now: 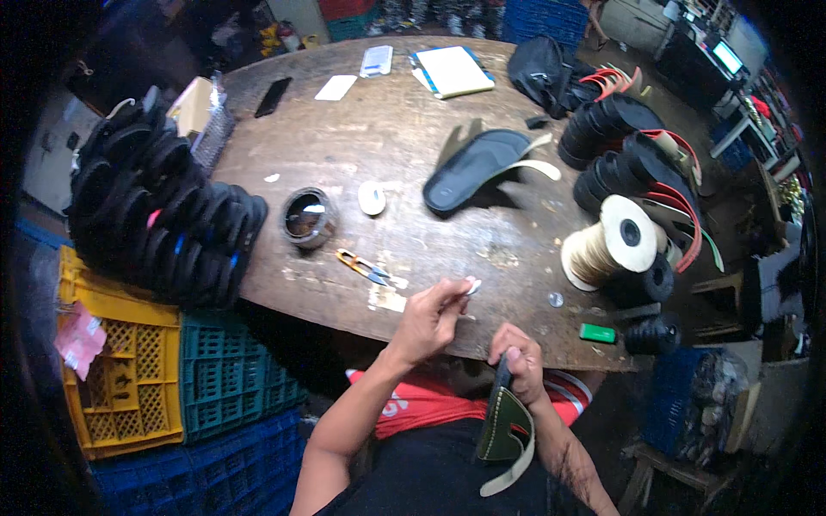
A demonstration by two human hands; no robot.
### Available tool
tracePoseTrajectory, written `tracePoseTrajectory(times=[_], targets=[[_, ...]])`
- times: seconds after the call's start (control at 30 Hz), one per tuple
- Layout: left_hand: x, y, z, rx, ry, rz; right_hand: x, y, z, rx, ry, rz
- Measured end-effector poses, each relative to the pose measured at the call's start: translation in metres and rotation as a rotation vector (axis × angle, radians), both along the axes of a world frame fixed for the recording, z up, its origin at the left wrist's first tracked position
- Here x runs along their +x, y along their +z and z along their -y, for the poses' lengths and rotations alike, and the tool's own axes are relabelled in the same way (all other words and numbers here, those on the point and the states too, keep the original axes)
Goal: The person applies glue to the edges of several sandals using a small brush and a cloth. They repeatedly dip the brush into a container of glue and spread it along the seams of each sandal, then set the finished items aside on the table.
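My left hand [423, 320], over the table's near edge, is closed in a pinch on a small white piece [473, 286] too small to name. Close to my body, my right hand [521, 359] grips a sandal [503, 427] by its dark sole, held upright. This sandal has a dark green upper with pale stitching and a loose pale strap hanging down. Farther off on the table lies another sandal [475, 175], black, with pale straps sticking out. Left of my left hand are yellow-handled thread snips [365, 267].
A glass jar [318, 236] with dark contents and a white round object [372, 199] stand mid-table. A cord spool [594, 249], a green box [597, 333] and stacked sandals [611, 129] occupy the right. Black soles [163, 211] pile up at left, above plastic crates [228, 370].
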State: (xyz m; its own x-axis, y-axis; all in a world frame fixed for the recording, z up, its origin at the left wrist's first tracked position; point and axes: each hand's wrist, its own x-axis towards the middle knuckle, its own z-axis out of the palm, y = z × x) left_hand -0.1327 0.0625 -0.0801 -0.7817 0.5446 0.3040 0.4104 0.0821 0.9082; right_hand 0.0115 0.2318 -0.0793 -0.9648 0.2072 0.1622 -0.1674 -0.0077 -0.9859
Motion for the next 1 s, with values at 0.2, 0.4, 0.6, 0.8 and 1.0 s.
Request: tracePoseTrajectory(times=[0.2, 0.4, 0.6, 0.8, 1.0], targets=[[-0.106, 0.1, 0.107, -0.643, 0.281, -0.108, -0.011, -0.007, 0.009, 0.064, -0.014, 0.033], [-0.214, 0.13, 0.132, -1.362, 0.111, 0.04, -0.022, -0.008, 0.013, -0.138, -0.055, 0.321], [-0.24, 0.109, 0.121, -1.53, -0.005, 0.089, -0.001, -0.013, 0.016, -0.277, -0.242, 0.346], [-0.238, 0.116, 0.122, -1.522, 0.016, 0.071, 0.031, -0.051, 0.03, -0.313, -0.406, -0.009], [-0.233, 0.111, 0.117, -1.525, 0.036, 0.11, 0.045, -0.093, 0.022, -0.409, -0.262, -0.278]])
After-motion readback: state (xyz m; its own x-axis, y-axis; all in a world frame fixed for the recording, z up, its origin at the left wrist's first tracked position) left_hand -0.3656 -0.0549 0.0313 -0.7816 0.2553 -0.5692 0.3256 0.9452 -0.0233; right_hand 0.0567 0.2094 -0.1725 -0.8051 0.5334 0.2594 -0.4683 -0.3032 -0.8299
